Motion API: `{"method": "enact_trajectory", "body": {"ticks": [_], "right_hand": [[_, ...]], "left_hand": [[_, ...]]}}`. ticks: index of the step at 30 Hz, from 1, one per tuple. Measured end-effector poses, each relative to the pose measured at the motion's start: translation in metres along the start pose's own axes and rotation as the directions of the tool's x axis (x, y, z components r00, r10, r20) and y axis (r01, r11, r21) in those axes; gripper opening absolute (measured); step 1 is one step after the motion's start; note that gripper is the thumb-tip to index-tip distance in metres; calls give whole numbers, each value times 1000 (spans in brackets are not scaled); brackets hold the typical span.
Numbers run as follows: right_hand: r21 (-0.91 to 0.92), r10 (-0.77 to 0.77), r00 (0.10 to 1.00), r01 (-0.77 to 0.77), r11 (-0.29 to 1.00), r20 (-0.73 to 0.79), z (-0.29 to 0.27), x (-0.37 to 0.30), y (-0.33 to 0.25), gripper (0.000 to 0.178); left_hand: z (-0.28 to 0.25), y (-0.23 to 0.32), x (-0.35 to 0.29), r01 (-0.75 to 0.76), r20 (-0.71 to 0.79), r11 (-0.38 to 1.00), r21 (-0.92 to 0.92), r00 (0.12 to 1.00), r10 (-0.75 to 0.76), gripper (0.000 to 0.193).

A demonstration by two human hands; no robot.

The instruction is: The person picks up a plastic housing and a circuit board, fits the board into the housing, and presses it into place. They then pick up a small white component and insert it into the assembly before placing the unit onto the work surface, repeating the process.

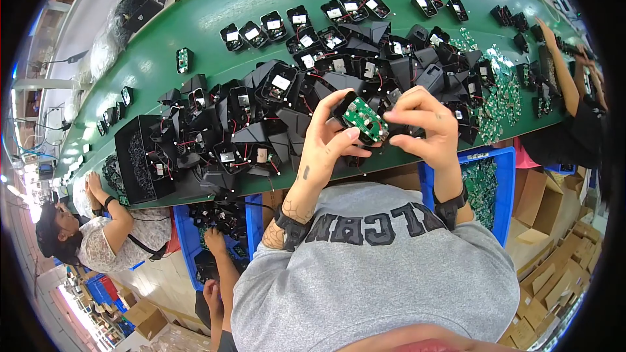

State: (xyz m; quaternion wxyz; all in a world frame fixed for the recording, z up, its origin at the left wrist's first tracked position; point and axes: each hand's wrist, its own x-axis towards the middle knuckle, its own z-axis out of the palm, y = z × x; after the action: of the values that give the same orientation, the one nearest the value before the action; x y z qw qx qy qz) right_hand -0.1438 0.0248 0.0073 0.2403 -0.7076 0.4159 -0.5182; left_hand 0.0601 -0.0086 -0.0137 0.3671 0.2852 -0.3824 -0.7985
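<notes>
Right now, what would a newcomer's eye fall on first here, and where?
Probably the bright green circuit board in a black casing, held near the middle by the left hand, with the right hand close at its right edge. Beyond it, a heap of black housings sprawls across the green table. At the heap's right, a spread of small green pieces lies glinting.

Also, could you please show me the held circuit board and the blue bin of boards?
Circuit board [366, 119], head view, middle of its green face.
Blue bin [505, 188], head view, its right wall.
</notes>
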Motion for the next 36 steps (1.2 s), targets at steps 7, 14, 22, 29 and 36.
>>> {"method": "enact_trajectory", "body": {"ticks": [7, 14, 22, 29, 36], "right_hand": [[66, -110, 994, 111, 992, -20, 14, 5, 5, 20], [123, 101, 995, -98, 988, -18, 26, 2, 1, 20], [263, 276, 947, -227, 938, -168, 29, -4, 6, 7], [37, 307, 949, -305, 951, -64, 19, -3, -1, 9], [212, 372, 928, -365, 907, 6, 21, -4, -1, 8]], "left_hand": [[4, 5, -4, -31, -17, 999, 24, 999, 31, 63], [7, 7, -5, -258, -65, 954, 153, 961, 270, 62], [14, 0, -5, -340, -90, 898, 279, 922, 377, 63], [9, -7, -2, -533, 64, 675, 511, 806, 589, 65], [11, -12, 2, -596, 23, 634, 493, 737, 675, 60]]}}
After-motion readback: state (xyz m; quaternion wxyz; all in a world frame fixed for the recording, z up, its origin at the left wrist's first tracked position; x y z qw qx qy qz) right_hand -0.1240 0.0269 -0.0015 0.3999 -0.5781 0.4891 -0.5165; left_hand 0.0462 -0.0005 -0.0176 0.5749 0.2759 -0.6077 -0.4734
